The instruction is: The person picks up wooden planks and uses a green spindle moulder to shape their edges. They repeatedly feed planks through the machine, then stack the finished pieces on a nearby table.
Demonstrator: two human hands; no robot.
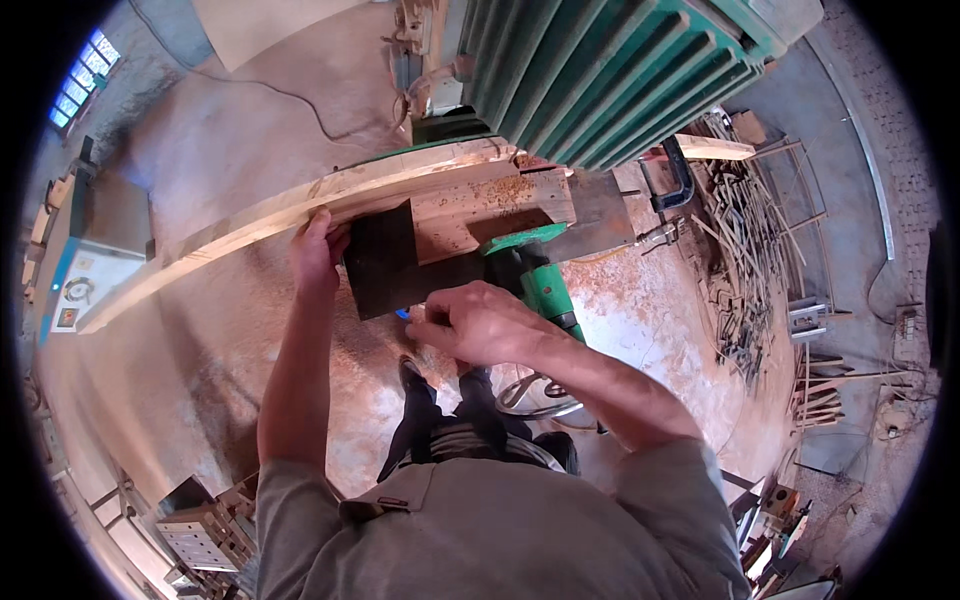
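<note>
A long pale wooden beam (270,215) runs across the machine, from the grey cabinet at left to beyond the motor at right. My left hand (318,248) grips its near side, fingertips over the top edge. Close to the dark metal table (385,262), at its front edge, is my right hand (478,322), its fingers curled; whatever they may hold is hidden. Just beyond that hand a green cylindrical tool body (548,292) sticks out from under a green plate. Against the beam lies a flat board (465,215) sprinkled with sawdust.
A big green ribbed motor housing (610,80) hangs over the far side. A black clamp-like bracket (672,175) stands right of it. Scrap wood strips (745,250) are heaped on the right. The grey cabinet (100,255) is at left, and a cable (290,95) trails across the floor.
</note>
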